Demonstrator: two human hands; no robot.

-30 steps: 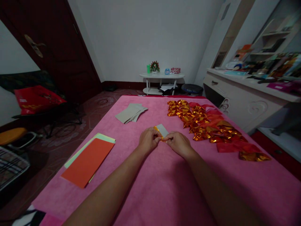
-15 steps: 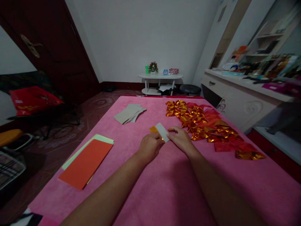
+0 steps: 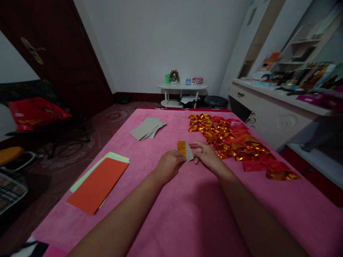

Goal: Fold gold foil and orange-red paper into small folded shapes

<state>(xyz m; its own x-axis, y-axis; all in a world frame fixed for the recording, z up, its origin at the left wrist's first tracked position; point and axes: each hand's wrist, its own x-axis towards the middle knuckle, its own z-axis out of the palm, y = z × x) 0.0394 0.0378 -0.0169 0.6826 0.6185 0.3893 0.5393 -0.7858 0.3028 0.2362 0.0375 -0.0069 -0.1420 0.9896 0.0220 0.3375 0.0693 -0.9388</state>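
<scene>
Between my hands, just above the pink cloth, is a small sheet of foil paper (image 3: 182, 147), gold on one face and grey-white on the other, partly folded. My left hand (image 3: 170, 165) grips its left lower edge with fingers closed. At its right side, my right hand (image 3: 205, 157) pinches the pale part with thumb and fingers. Nearby on the right lie several folded shiny gold and red foil pieces (image 3: 214, 132) in overlapping rows. Beyond my left hand rests a fanned stack of grey paper sheets (image 3: 147, 128).
Orange-red paper (image 3: 99, 185) lies over pale green and yellow sheets at the table's left. The pink cloth (image 3: 166, 221) covers the table. Farther off stand a small white table (image 3: 182, 86), a dark round stool (image 3: 216, 101) and a white dresser (image 3: 268, 103) crowded with items.
The foil paper has turned more upright, showing more of its gold face and a narrower pale part. My right hand has shifted its fingers along the right side.
</scene>
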